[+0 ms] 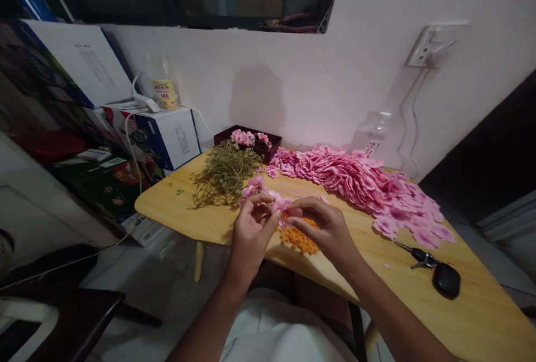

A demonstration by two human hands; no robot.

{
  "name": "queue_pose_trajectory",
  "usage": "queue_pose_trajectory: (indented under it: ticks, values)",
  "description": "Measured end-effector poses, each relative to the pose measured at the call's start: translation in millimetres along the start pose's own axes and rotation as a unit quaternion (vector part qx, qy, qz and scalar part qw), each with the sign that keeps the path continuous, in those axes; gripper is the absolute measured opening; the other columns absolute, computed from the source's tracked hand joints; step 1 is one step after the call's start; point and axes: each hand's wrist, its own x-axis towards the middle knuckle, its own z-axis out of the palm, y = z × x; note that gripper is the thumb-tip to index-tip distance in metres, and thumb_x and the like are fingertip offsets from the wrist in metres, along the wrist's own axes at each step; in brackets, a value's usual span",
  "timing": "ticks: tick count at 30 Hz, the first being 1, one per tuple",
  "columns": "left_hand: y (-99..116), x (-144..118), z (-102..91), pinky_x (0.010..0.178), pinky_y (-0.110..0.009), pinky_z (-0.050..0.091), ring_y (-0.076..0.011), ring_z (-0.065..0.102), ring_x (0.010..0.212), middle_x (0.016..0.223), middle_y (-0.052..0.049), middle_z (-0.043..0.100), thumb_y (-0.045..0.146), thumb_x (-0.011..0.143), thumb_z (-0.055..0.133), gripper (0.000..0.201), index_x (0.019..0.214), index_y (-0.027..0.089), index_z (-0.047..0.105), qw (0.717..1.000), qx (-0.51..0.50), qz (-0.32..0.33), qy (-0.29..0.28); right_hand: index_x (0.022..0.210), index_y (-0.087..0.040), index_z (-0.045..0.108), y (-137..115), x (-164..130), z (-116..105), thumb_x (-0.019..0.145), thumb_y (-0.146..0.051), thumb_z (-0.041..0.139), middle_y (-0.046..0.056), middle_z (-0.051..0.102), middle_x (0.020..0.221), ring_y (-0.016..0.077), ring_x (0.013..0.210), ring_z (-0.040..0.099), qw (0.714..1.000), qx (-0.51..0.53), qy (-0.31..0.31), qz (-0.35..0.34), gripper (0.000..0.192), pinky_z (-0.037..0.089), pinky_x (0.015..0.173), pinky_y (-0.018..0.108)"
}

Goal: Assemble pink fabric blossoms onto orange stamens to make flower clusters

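Over the front of the table, my left hand (254, 228) pinches a pink artificial flower (281, 208) between thumb and fingers. My right hand (329, 227) meets it from the other side, its fingertips closed at the flower's edge. More pink blossoms (256, 183) show just behind the left fingers; whether they belong to the same spray I cannot tell. Beneath the hands lies a heap of small orange pieces (299, 240). A bundle of green-brown stems (228, 169) lies behind my left hand. A long stack of pink petal layers (335, 172) stretches across the back and right.
A dark red box (274, 148) holding pink flowers stands at the table's back edge. Keys with a black fob (446, 280) lie on the wooden table (469, 317) at right. A clear bottle (376, 133) stands by the wall. Cartons (178, 138) and a cable are at left.
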Motion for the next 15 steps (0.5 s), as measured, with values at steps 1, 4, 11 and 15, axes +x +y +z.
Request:
queue_pose_trajectory:
  ticks: [1,4,11,15]
  values:
    - [-0.1,-0.1,0.0,0.066,-0.021,0.046,-0.0089,0.055,0.072,0.087,0.0,0.056,0.025,0.068,0.072,0.031,0.092,0.018,0.053,1.0,0.001,-0.001,-0.001,0.092,-0.02,0.066,-0.6,0.0,-0.2,0.078,-0.027,0.069,0.005,0.068,0.087,0.015,0.079,0.065,0.999,-0.033,0.001,-0.027,0.016,0.055,0.075,0.026]
    - [0.0,-0.1,-0.2,0.066,-0.02,0.046,-0.0097,0.055,0.073,0.087,-0.001,0.056,0.024,0.068,0.072,0.031,0.092,0.018,0.054,1.0,0.002,0.006,0.0,0.091,-0.021,0.065,-2.9,0.8,-1.4,0.081,-0.021,0.065,0.004,0.068,0.085,0.0147,0.079,0.064,0.983,-0.136,-0.001,-0.125,0.01,0.052,0.074,0.026]
    - [2.0,-1.4,2.0,0.066,-0.019,0.047,-0.0106,0.055,0.078,0.091,-0.002,0.056,0.023,0.068,0.071,0.03,0.091,0.017,0.053,1.0,-0.003,0.003,0.001,0.092,-0.019,0.063,-7.7,0.4,-1.2,0.082,-0.015,0.062,0.006,0.068,0.085,0.0151,0.08,0.064,0.955,-0.223,0.011,-0.195,0.01,0.05,0.074,0.026]
    - [2.0,-2.1,2.5,0.067,-0.019,0.046,-0.0109,0.056,0.081,0.088,-0.002,0.056,0.022,0.068,0.072,0.031,0.092,0.017,0.053,1.0,-0.003,0.003,-0.005,0.083,-0.019,0.063,-6.8,-0.6,3.6,0.081,-0.023,0.063,0.005,0.069,0.08,0.0162,0.077,0.065,0.985,-0.141,0.031,-0.094,0.004,0.052,0.073,0.028]
